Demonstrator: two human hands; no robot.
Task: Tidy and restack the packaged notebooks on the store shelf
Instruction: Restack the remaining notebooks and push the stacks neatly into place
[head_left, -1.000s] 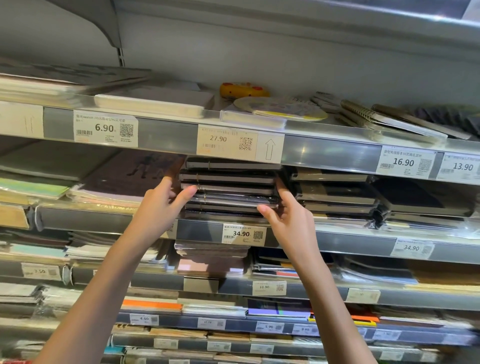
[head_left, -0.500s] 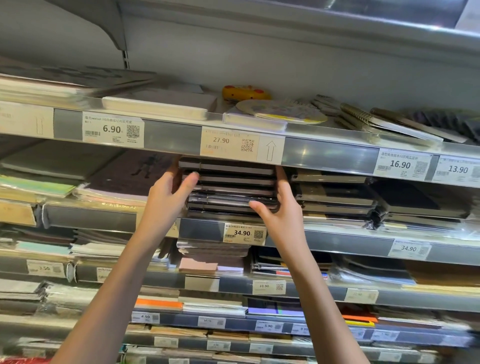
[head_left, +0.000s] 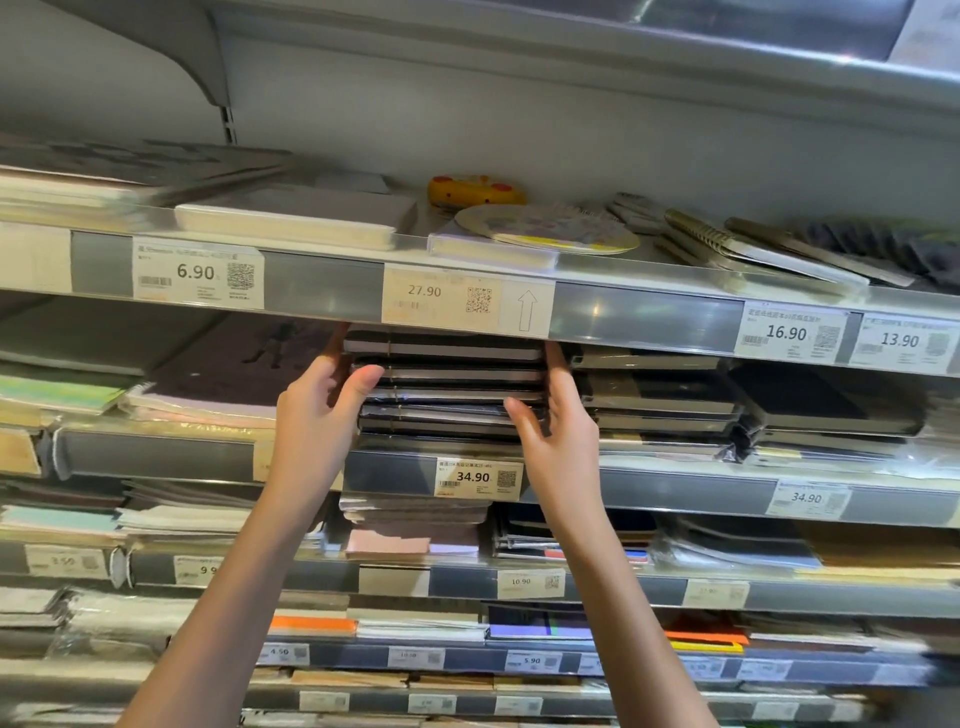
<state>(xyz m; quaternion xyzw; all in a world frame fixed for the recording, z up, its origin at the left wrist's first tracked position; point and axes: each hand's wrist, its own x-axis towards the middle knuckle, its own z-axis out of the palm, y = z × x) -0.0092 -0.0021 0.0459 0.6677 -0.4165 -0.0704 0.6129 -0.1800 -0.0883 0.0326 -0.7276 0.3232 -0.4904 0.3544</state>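
A stack of several dark, plastic-wrapped notebooks (head_left: 447, 395) lies on the second shelf, above the 34.90 price tag (head_left: 475, 478). My left hand (head_left: 317, 415) presses flat against the stack's left side, thumb on the front edges. On the stack's right side my right hand (head_left: 556, 431) does the same, fingers reaching back beside the books. The stack's layers are slightly staggered, the top notebook sticking out to the left. Both hands clamp the stack between them.
More dark wrapped notebooks (head_left: 670, 400) lie directly right of the stack, and pale spiral pads (head_left: 208, 395) to its left. The shelf above (head_left: 322, 286) hangs low over the stack, bearing flat packs and a yellow toy (head_left: 475, 189). Lower shelves hold further stationery.
Both hands have slid upward and inward along the stack's sides. The left thumb now rests on the front of the stack. The camera has shifted a little.
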